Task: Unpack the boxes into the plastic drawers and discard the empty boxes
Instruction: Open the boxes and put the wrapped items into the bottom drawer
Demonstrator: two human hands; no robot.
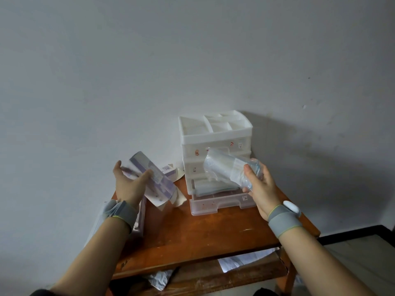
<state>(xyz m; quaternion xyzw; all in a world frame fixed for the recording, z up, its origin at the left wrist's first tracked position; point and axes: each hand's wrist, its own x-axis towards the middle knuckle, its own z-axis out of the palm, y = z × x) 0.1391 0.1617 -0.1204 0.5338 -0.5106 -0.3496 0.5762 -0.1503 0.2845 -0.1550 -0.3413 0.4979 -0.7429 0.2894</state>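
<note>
A white plastic drawer unit (pixel 215 135) stands at the back of the wooden table (pixel 192 236). Its bottom drawer (pixel 222 205) is pulled out with flat clear packets inside. My right hand (pixel 259 184) is shut on a clear plastic-wrapped bundle (pixel 224 167), held tilted just above that drawer. My left hand (pixel 129 182) holds a long purple and white box (pixel 154 180), its open flaps hanging down at the lower end, above the table's left part.
Another box (pixel 168 169) with open flaps lies behind the purple one, next to the drawer unit. More flat packaging (pixel 141 218) lies at the table's left edge. Papers (pixel 245 259) and a foil wrapper (pixel 159 278) rest on the lower shelf. A wall stands close behind.
</note>
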